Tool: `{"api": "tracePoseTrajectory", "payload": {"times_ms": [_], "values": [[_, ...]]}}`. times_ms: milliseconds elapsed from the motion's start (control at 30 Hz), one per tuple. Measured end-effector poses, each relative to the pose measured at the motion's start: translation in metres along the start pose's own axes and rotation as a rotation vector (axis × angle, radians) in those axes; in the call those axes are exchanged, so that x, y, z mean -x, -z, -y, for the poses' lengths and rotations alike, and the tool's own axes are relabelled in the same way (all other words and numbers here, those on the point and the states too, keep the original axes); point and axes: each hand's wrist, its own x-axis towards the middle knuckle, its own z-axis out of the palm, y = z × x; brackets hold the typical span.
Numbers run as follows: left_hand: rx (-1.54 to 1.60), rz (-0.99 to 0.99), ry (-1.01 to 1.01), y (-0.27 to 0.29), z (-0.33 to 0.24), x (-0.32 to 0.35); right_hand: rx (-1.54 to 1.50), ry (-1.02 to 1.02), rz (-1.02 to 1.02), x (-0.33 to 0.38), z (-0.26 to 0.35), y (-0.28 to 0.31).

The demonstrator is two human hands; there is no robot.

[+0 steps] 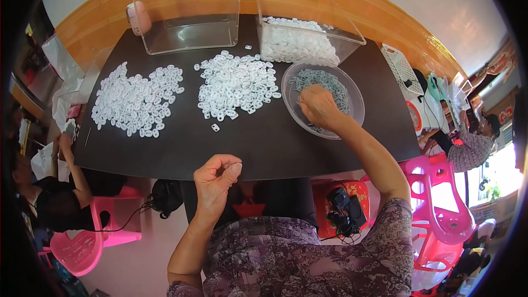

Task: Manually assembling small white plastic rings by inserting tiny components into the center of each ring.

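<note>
The right hand point(319, 105) reaches into the clear bowl point(352, 115), fingers curled on small grey pieces point(330, 80). Near the bowl, the left hand point(215, 176) pinches shut; what it holds is hidden.

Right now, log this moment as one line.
left hand: pinched shut, near table edge | right hand: in clear bowl of grey clips
</note>
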Motion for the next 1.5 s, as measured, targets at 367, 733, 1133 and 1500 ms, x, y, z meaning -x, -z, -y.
{"api": "tracePoseTrajectory", "payload": {"times_ms": [367, 733, 1133, 1500], "values": [[0.127, 0.027, 0.052, -0.004, -0.001, 0.004, -0.305, -0.21, -0.033, 0.008, 0.025, 0.02], [0.368, -0.041, 0.094, -0.004, -0.003, 0.005, -0.944, -0.197, 0.084, 0.004, 0.153, 0.045], [0.534, -0.112, -0.001, 0.003, 0.009, 0.01, -0.952, -0.275, -0.048, 0.005, 0.202, 0.006], [0.39, -0.08, 0.01, 0.013, 0.009, 0.012, -0.736, -0.097, -0.031, -0.004, 0.2, 0.0]]}}
